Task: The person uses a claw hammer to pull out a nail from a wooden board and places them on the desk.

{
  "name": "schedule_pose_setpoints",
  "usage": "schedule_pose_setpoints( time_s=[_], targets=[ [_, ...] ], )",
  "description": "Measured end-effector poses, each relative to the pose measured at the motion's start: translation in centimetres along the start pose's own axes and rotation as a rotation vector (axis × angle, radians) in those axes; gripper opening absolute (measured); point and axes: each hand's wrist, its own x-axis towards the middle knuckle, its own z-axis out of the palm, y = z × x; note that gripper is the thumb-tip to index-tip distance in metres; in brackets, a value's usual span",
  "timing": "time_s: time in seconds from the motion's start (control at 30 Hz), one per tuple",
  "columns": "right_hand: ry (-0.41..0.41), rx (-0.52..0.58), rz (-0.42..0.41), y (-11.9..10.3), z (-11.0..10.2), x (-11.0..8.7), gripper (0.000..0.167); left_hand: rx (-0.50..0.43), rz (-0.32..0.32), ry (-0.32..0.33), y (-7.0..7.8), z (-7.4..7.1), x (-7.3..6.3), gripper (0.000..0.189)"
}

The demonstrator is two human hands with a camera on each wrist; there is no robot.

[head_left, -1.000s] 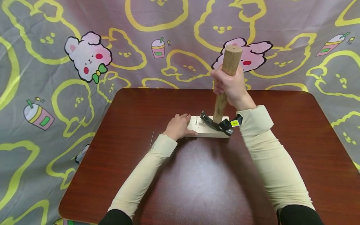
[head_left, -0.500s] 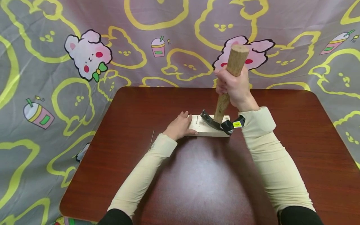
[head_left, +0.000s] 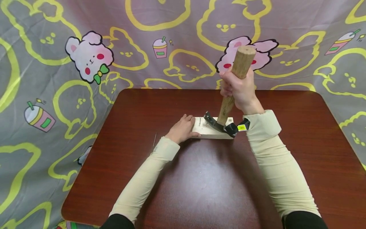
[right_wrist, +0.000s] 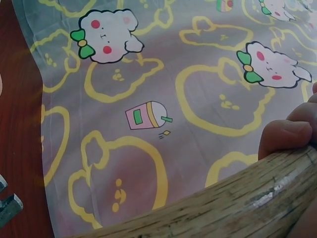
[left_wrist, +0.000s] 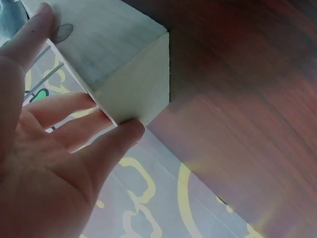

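Note:
In the head view a pale wooden block (head_left: 213, 136) lies on the table, its left end gripped by my left hand (head_left: 181, 128). The left wrist view shows the thumb on one long face of the block (left_wrist: 133, 84) and the fingers about its end and opposite side. My right hand (head_left: 239, 87) grips the wooden handle of a claw hammer (head_left: 226, 108). Its head rests on the block's top, claw to the left, with the handle rising and leaning right. A thin nail (head_left: 200, 121) stands in the block just left of the claw. The claw tips (right_wrist: 9, 208) show in the right wrist view.
A loose nail (head_left: 155, 140) lies on the brown table (head_left: 137, 117) left of the block. A cartoon-printed cloth (head_left: 183, 38) hangs behind the table and along both sides.
The hammer's handle has tipped a little to the right, my right hand moving with it. The left hand stays on the block.

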Motion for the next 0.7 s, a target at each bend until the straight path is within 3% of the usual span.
schedule_pose_setpoints(
  time_s=[0.7],
  targets=[
    [0.025,0.025,-0.017,-0.19,0.29,-0.84,0.03,0.004,0.0,-0.034,-0.08,0.02,-0.04,0.082]
  ],
)
